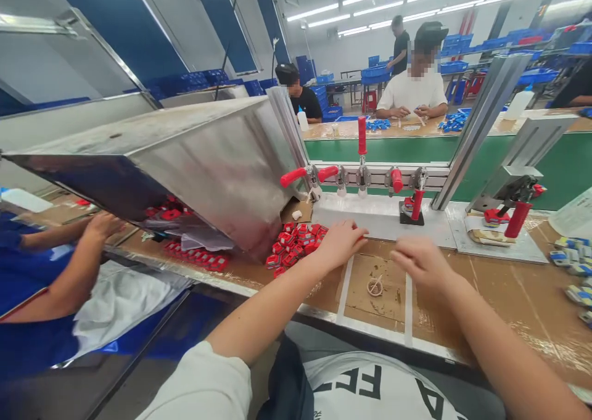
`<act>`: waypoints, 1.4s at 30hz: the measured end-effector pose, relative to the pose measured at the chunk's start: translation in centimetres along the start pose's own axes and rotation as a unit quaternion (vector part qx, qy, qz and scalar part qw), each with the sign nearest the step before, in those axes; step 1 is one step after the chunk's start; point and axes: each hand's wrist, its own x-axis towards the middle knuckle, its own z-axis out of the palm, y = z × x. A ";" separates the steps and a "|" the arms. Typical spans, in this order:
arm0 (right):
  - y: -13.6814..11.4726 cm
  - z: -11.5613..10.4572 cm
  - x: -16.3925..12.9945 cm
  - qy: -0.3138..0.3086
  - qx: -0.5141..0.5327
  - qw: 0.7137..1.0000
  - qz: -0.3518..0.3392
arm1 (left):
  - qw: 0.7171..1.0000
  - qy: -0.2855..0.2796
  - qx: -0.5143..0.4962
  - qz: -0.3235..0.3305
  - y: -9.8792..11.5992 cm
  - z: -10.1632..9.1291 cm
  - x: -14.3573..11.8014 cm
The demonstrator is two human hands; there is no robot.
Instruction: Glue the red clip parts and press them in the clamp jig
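Note:
My left hand reaches over the bench beside a heap of small red plastic parts. Its fingers point right, slightly apart, and nothing shows in them. To its right my right hand hovers over the bench, blurred, with bent fingers; whether it holds anything is hidden. Between and below the hands lies a cardboard patch with a small ring-shaped item on it. Behind them a row of red-handled toggle clamps is fixed to a metal rail, and one red handle points down over a black block.
A large sheet-metal hood stands at left, with red parts lined up under it. Another clamp fixture stands at right, near grey-and-blue parts. A co-worker's arm is at far left. Other people sit across the green-sided bench.

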 end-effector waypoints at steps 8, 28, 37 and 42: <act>-0.7 2.2 0.1 -0.216 -0.029 0.976 0.014 | 0.764 0.026 -0.614 -0.197 2.5 7.2 4.4; -1.2 3.0 0.1 -0.127 0.158 0.979 0.008 | 0.719 -0.019 -0.678 -0.150 2.3 7.2 3.5; 1.1 1.7 0.1 0.197 0.148 0.948 0.204 | 0.756 -0.029 -0.634 -0.161 2.8 6.8 3.3; 1.4 1.8 0.3 0.178 0.141 0.951 0.210 | 0.773 -0.036 -0.614 -0.156 3.0 6.4 3.2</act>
